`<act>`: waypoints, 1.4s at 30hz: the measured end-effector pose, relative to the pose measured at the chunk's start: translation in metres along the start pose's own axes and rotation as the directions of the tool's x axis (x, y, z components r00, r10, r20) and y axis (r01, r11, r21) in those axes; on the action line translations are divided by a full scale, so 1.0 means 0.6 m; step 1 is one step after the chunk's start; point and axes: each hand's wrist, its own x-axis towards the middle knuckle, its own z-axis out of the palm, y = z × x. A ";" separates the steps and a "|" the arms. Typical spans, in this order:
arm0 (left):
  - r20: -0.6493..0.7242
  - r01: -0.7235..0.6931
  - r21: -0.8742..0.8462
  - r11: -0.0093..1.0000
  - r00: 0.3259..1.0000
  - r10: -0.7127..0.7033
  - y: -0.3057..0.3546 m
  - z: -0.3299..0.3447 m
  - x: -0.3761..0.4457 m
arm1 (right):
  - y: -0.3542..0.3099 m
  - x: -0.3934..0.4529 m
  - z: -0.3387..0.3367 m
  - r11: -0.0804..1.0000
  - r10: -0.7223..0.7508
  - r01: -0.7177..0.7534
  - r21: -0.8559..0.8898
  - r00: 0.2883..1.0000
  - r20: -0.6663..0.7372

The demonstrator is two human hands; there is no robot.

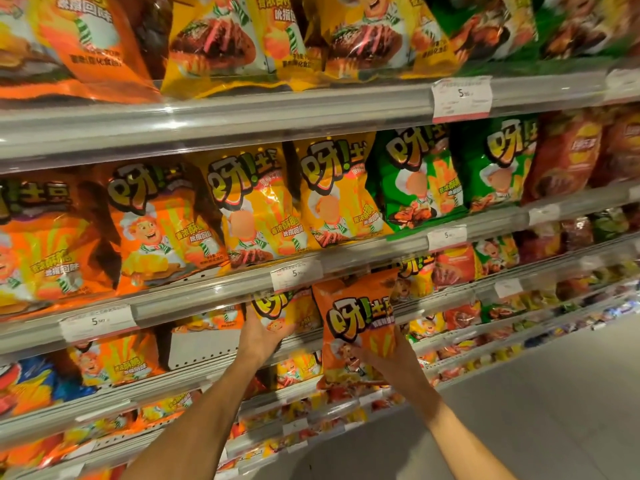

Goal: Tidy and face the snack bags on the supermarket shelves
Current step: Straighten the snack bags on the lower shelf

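Orange snack bags (162, 233) fill the shelf row at your 10 o'clock, faces forward behind a clear rail (207, 289). Yellow bags (332, 192) stand beside them toward 12 o'clock, and green bags (415, 181) sit further on toward 1 o'clock. White price tags (296, 273) clip along the rail edge.

One shelf lower, your left hand (261, 332) reaches up at about 6 o'clock, fingers spread and palm flat against a yellow bag (277, 310) that stands just under the rail. You can see the fingers pressing on its front rather than curling round it.

Just to its right, your right hand (391, 355) grips an orange bag (356, 323) from behind and below, fingers wrapped round its lower edge. That bag is upright, face toward you, held out in front of the shelf and overlapping the row behind it. Grey floor (554, 393) shows at 4 o'clock.
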 end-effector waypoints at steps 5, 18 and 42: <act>0.093 -0.033 0.086 0.996 0.995 0.025 -0.013 -0.030 -0.014 | 0.009 -0.008 0.045 1.000 -0.006 0.007 -0.010 0.999 0.051; -0.133 -0.062 0.684 0.727 0.969 0.207 -0.156 -0.266 -0.152 | -0.059 -0.023 0.308 0.991 -0.020 0.059 -0.120 0.952 0.306; 0.096 -0.123 0.883 0.453 0.992 0.083 -0.207 -0.362 -0.142 | -0.132 0.096 0.472 0.995 0.007 0.016 -0.096 0.973 0.233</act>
